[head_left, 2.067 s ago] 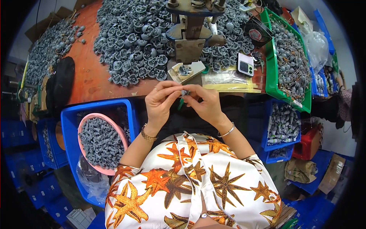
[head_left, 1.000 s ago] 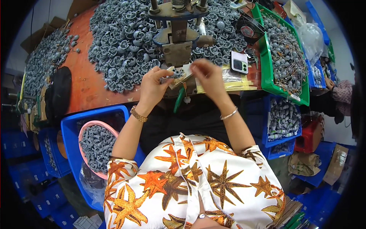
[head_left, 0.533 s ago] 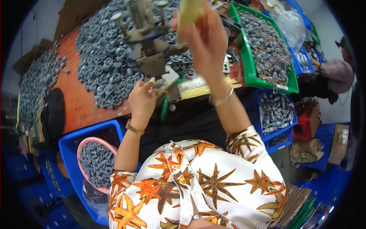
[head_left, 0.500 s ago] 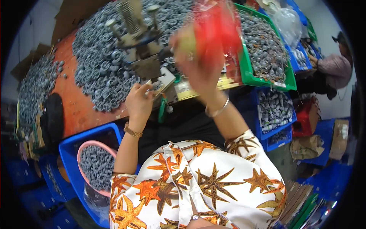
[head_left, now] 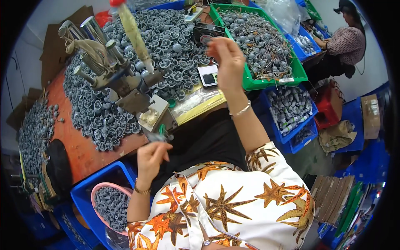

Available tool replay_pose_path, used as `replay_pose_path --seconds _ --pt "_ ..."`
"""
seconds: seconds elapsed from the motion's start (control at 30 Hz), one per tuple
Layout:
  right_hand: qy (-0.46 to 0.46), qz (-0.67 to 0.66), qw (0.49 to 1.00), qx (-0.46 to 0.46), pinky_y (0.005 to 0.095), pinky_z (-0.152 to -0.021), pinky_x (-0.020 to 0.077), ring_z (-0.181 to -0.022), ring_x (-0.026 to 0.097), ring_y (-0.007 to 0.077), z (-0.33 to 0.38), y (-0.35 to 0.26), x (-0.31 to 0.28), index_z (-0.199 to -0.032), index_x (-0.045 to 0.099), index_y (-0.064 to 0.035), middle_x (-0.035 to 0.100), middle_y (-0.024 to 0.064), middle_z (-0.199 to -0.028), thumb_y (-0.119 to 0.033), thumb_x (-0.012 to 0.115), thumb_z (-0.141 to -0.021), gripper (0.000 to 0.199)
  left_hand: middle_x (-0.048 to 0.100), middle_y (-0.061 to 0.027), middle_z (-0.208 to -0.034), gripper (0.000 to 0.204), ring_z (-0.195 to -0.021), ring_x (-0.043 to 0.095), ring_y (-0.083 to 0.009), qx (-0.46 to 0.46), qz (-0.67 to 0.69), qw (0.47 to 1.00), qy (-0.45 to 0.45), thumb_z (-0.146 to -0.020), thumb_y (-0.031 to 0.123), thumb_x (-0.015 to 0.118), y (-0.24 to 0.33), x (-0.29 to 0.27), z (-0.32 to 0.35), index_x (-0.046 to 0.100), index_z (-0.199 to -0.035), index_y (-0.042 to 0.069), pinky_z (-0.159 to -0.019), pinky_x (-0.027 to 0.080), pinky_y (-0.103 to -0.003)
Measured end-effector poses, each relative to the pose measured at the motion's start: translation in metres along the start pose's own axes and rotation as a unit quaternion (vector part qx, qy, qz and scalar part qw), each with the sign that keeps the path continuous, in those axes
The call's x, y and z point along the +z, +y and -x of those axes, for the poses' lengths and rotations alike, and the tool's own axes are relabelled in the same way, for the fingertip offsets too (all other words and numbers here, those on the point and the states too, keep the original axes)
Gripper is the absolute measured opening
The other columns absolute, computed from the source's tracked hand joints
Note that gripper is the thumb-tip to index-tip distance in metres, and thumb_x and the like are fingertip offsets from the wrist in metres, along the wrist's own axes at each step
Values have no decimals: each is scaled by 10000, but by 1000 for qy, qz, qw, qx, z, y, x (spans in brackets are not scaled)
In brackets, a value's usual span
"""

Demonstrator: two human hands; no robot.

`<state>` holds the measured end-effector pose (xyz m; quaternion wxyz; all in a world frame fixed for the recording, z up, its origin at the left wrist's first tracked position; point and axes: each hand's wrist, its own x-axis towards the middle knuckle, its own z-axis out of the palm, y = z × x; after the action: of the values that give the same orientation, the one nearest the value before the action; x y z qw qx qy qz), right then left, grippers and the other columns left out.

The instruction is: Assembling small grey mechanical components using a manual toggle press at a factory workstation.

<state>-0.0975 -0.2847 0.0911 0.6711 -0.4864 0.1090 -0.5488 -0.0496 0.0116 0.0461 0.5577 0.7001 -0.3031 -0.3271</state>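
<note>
My left hand is below the front of a metal hand press, its fingers curled. A blurred grey piece shows just beyond them; whether they grip it I cannot tell. The press's lever, wrapped in yellowish material and topped by a red knob, stands up with no hand on it. My right hand is raised between a small black fan and a green crate. Its fingers are bent together; anything between them is hidden.
Grey cup-shaped parts are heaped around the press. A phone-like object lies beside yellow sheets. Lower left, a pink basin of small grey parts sits in a blue bin. Another person works far right.
My right hand, blurred beside something red before, is now up near the fan and green crate. My left hand has drawn back from the press toward me. The view has shifted.
</note>
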Motion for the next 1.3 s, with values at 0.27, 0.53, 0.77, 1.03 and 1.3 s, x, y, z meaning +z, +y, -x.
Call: replay_pose_path --seconds 0.27,0.53,0.77,1.03,1.3 --pt "217 162 959 -82 285 -680 562 -768 633 173 -48 22 -175 -1156 517 48 604 96 -956 -62 615 -883 311 642 -57 -798 270 -623 555 -95 170 352 876 283 -975 274 476 8 -139 -5 611 -935 44 -551 436 -198" --pt "32 540 841 -38 227 -580 492 -585 610 101 -76 18 -189 -942 707 -19 691 40 -813 -231 562 -922 258 641 -86 -1026 208 -942 600 -159 182 -148 818 525 -905 109 571 -94 -312 -2 624 -1047 -33 -826 481 -292" --pt "22 175 982 74 330 -909 478 -1047 595 220 -164 -46 -169 -1016 627 21 628 157 -1125 -214 447 -983 297 664 -107 -894 310 -715 629 -139 83 -147 856 489 -844 157 672 -131 -223 -8 607 -1075 -40 -640 513 -263" --pt "-35 244 955 -163 372 -923 472 -1107 572 257 -143 -108 -92 -1061 616 58 609 193 -1158 -186 416 -995 322 646 -85 -722 292 -597 599 -150 4 -236 844 482 -767 210 753 -128 -248 -48 620 -895 -17 -560 480 -285" --pt "-90 135 984 -76 314 -766 499 -908 618 228 -29 -95 -71 -1001 627 45 644 173 -1017 -225 437 -986 331 612 -71 -873 307 -732 565 -138 70 -205 796 565 -755 173 767 -76 -198 -36 647 -995 22 -624 460 -285"
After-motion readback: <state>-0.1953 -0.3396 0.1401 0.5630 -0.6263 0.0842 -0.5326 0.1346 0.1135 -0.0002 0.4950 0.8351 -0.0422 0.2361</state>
